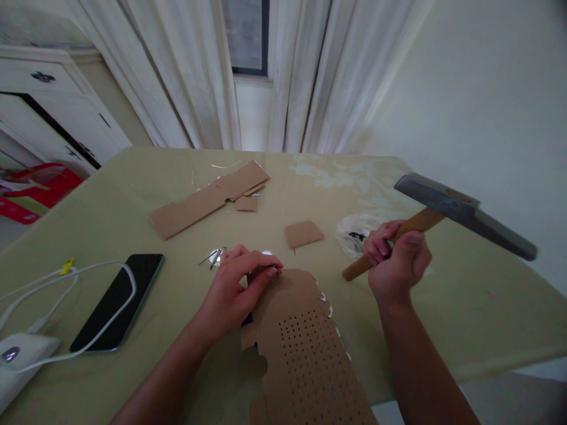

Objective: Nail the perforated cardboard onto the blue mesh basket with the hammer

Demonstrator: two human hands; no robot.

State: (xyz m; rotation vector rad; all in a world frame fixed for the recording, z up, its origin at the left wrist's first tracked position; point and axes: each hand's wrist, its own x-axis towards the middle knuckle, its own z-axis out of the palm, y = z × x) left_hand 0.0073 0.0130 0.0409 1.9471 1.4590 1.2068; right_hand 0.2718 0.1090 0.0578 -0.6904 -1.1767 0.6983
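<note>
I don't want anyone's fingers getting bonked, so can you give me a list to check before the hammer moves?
1. Right hand grips the hammer by its wooden handle: ok.
2. Left hand clear of the holey cardboard: not ok, its fingertips are at the far end.
3. Small thing it pinches upright: cannot tell, mostly hidden.
4. Hammer head clear of the left hand: ok, off to the right.
5. Phone apart from the cardboard: ok.

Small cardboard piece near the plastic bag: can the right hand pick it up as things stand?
Probably not: the right hand is closed around the hammer. The small cardboard piece looks uncovered and fairly near, though the plastic bag lies partly between them.
</note>
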